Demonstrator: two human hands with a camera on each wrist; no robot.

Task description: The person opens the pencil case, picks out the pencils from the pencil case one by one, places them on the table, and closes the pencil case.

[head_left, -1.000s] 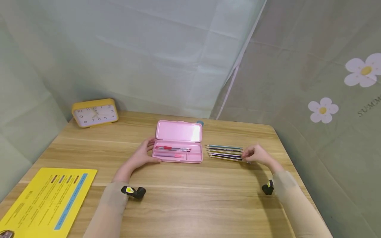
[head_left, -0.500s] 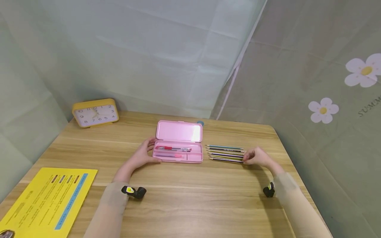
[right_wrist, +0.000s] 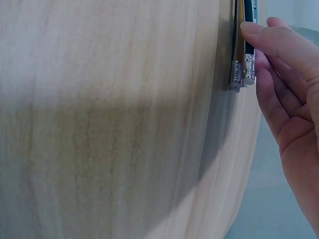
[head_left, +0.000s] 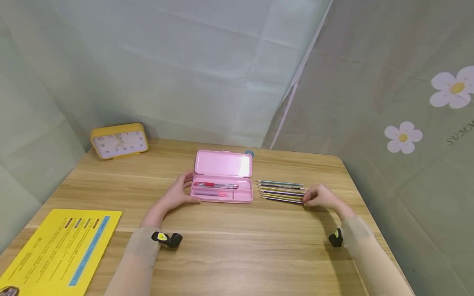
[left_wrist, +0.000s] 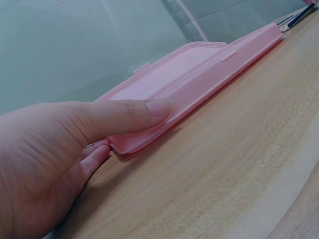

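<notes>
A pink pencil case [head_left: 242,196] lies on the table with its lid raised toward the back. Inside are a red-capped pen [head_left: 209,184] and, in the front compartment, a pen with a pink part [head_left: 218,194]. At the case's left end my left hand [head_left: 177,192] holds it, thumb [left_wrist: 158,108] along the front wall and fingers round the end. Right of the case, several pencils [head_left: 281,192] lie side by side, tips toward it. My right hand [head_left: 319,195] pinches a dark pencil [right_wrist: 249,59] near its metal-banded end; its fingertips are partly hidden in the head view.
A yellow clock [head_left: 120,141] stands at the back left. A yellow printed sheet or booklet [head_left: 52,246] lies at the front left. Something small and blue [head_left: 249,153] sits behind the case lid. Curtains [head_left: 207,74] close off the back and sides of the wooden table [head_left: 237,255].
The right hand has shifted slightly to the right and toward the front, and the nearest pencils have been rearranged a little. My left hand stays at the pencil case.
</notes>
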